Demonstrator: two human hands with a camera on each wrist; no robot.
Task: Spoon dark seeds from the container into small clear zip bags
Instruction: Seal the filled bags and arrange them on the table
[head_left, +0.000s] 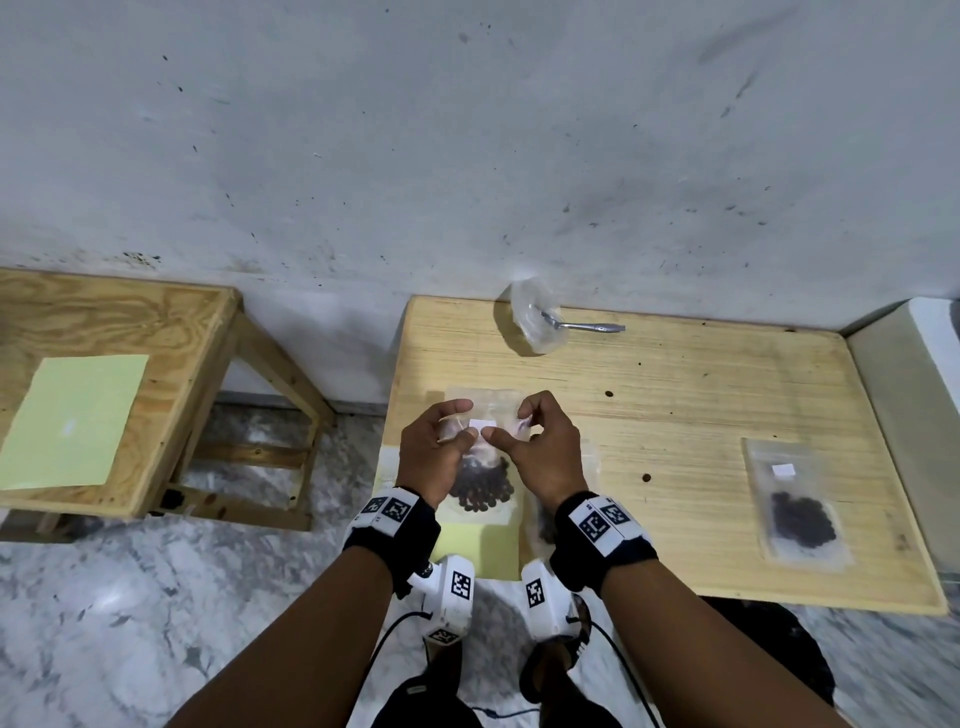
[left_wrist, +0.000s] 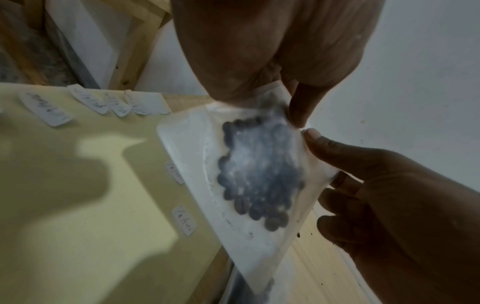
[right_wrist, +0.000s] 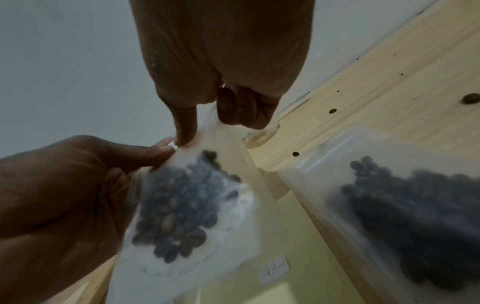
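I hold a small clear zip bag (head_left: 480, 486) of dark seeds (left_wrist: 259, 170) up over the front left of the wooden table (head_left: 675, 374). My left hand (head_left: 465, 421) pinches its top edge on the left and my right hand (head_left: 511, 423) pinches it on the right, thumbs nearly meeting at a white label (head_left: 480, 422). The seeds (right_wrist: 179, 209) sit low in the bag. A metal spoon (head_left: 584, 326) lies at the back with its bowl inside a crumpled clear plastic container (head_left: 535, 322).
A filled bag (head_left: 800, 509) lies at the table's right, another (right_wrist: 402, 195) under my right wrist. A yellow sheet (left_wrist: 91, 205) with handwritten labels sits at the front left edge. Loose seeds (head_left: 609, 394) dot the table. A second wooden table (head_left: 171, 322) stands left.
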